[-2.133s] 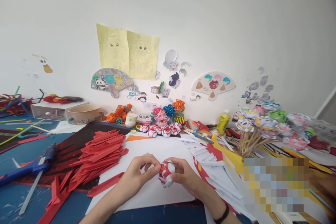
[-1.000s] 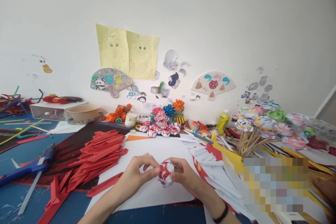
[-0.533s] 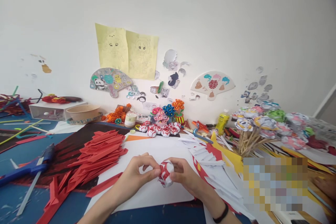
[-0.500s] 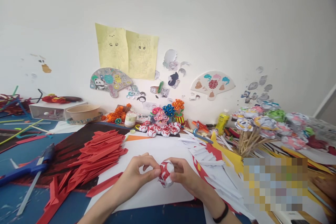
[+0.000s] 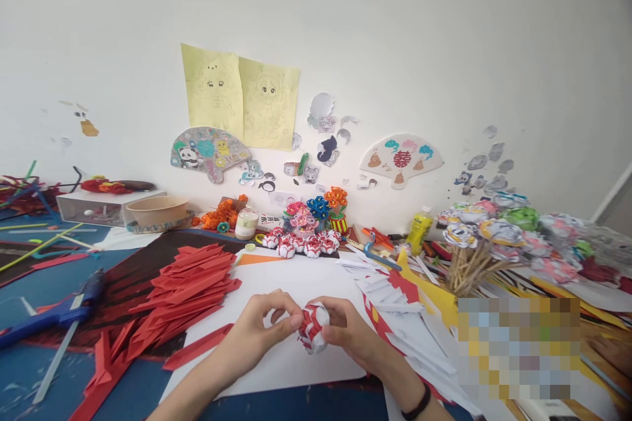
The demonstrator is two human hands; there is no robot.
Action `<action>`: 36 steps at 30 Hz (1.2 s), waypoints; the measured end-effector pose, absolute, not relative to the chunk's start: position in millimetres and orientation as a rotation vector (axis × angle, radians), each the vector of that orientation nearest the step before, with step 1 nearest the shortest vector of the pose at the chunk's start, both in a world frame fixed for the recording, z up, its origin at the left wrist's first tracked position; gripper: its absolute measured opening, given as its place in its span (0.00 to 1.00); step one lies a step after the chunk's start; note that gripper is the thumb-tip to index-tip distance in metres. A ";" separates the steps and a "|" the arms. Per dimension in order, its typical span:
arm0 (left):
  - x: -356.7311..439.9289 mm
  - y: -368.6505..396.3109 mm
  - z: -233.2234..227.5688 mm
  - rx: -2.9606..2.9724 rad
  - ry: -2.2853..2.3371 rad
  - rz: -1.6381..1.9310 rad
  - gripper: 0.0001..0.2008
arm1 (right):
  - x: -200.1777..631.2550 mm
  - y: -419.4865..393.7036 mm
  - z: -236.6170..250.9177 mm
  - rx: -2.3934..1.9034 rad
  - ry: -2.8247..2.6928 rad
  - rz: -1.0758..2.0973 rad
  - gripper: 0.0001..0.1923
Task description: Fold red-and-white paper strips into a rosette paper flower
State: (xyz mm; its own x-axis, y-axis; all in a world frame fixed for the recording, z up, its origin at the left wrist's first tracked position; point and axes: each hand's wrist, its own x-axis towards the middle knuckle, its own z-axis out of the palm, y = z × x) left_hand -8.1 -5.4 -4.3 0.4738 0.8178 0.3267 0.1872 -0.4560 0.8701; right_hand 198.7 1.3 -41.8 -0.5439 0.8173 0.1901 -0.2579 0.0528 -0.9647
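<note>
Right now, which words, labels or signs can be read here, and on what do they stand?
"囍": red sign on the white paper fan on the wall.
Small white box behind the paper balls: dark characters, too blurred to read.
Jar and yellow bottle: labels too small to read.

Both hands (image 5: pixel 306 332) together, fingers curled (right wrist (image 5: pixel 417 402) banded), forearms converging.

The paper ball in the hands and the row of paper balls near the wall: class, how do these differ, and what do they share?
The paper ball is a single one gripped between the left hand and right hand above the white sheet; the row of paper balls is several, untouched, resting side by side on the table. The held one looks larger, being nearer the camera. Both are rounded, folded from red and white paper.
</note>
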 end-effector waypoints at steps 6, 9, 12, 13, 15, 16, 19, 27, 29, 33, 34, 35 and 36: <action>-8.8 -7.5 -3.2 1.937 0.862 0.979 0.14 | 199.1 1.6 -42.6 -0.602 -1.478 1.625 0.23; -9.1 -7.4 -3.0 1.965 0.868 0.969 0.14 | 200.0 2.1 -43.8 -0.618 -1.471 1.630 0.24; -9.1 -7.1 -3.5 1.990 0.875 0.963 0.14 | 200.4 2.9 -44.9 -0.630 -1.473 1.626 0.23; -9.0 -7.0 -3.8 1.997 0.877 0.963 0.14 | 200.4 3.1 -45.1 -0.632 -1.475 1.623 0.23; -9.0 -7.0 -4.5 2.010 0.885 0.969 0.14 | 200.1 3.1 -45.0 -0.635 -1.479 1.623 0.23; -8.9 -7.1 -4.8 2.016 0.890 0.971 0.14 | 199.9 2.8 -44.6 -0.637 -1.482 1.624 0.23; -8.5 -7.8 -4.9 2.036 0.904 0.973 0.14 | 199.1 1.6 -42.6 -0.637 -1.488 1.627 0.23; -5.2 -14.7 1.0 2.179 0.891 1.064 0.11 | 198.7 1.1 -40.1 -0.648 -1.497 1.602 0.22; -4.5 -16.8 1.1 2.235 0.889 1.081 0.11 | 198.3 0.8 -40.3 -0.650 -1.502 1.600 0.21; -4.2 -16.7 -0.5 2.256 0.892 1.091 0.12 | 197.6 1.3 -42.1 -0.660 -1.496 1.592 0.21; -4.3 -15.6 -1.1 2.232 0.889 1.090 0.13 | 197.6 1.6 -42.8 -0.657 -1.493 1.586 0.22; -4.4 -14.4 -1.7 2.201 0.885 1.085 0.13 | 197.6 2.0 -43.3 -0.654 -1.487 1.580 0.23; -4.5 -13.1 -2.4 2.170 0.881 1.081 0.13 | 197.6 2.2 -43.7 -0.650 -1.483 1.577 0.23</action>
State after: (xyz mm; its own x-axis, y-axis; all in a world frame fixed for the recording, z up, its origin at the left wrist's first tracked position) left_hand -4.5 -13.1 -2.4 0.4607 0.7539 0.4685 0.3069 -0.6305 0.7129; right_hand 197.6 2.2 -43.7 -0.5007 0.8471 0.1781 -0.2295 0.0685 -0.9709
